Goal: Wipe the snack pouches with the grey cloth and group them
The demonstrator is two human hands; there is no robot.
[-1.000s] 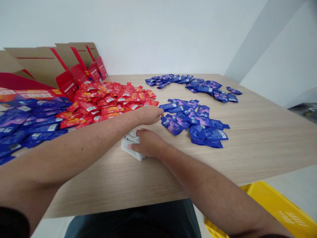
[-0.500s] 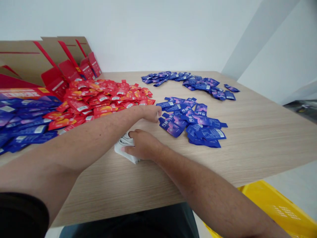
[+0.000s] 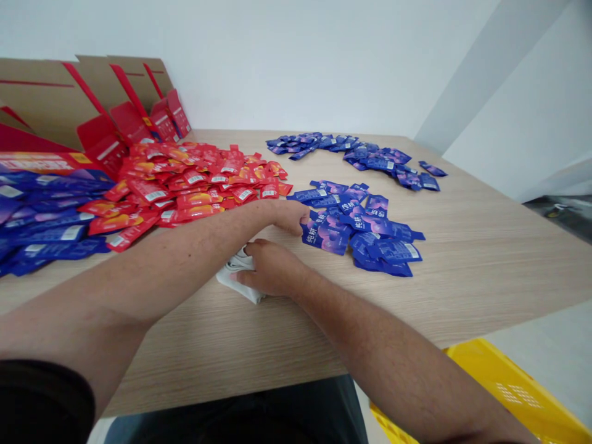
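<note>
At far left, open cardboard boxes (image 3: 41, 92), brown inside with red flaps, stand at the back of the pale wood-grain table (image 3: 490, 246). In front of them lies a left-hand heap of blue packets (image 3: 46, 228), overlapping and partly out of frame. Adjoining it, a broad heap of red packets (image 3: 198, 179) extends toward the centre, many with white barcode labels uppermost. Nearer the viewer, and partly behind the left forearm, a folded white cloth (image 3: 240, 282) rests on the table. The right hand (image 3: 274, 266) grasps the cloth, thumb on the near side and fingers curled over the far side, the span between them narrow. Just beyond it, the left hand (image 3: 292, 216) reaches across with its fingers curled in at the edge of the nearest blue packet (image 3: 326, 234); whether that packet is pinched cannot be told. This packet lies at the left of a central cluster of blue packets (image 3: 383, 237), loosely overlapped. Behind the cluster, a curved row of blue packets (image 3: 370, 157) runs along the rear of the table. At lower right, a yellow crate (image 3: 499, 373) sits below the table edge, partly covered by the right forearm.
</note>
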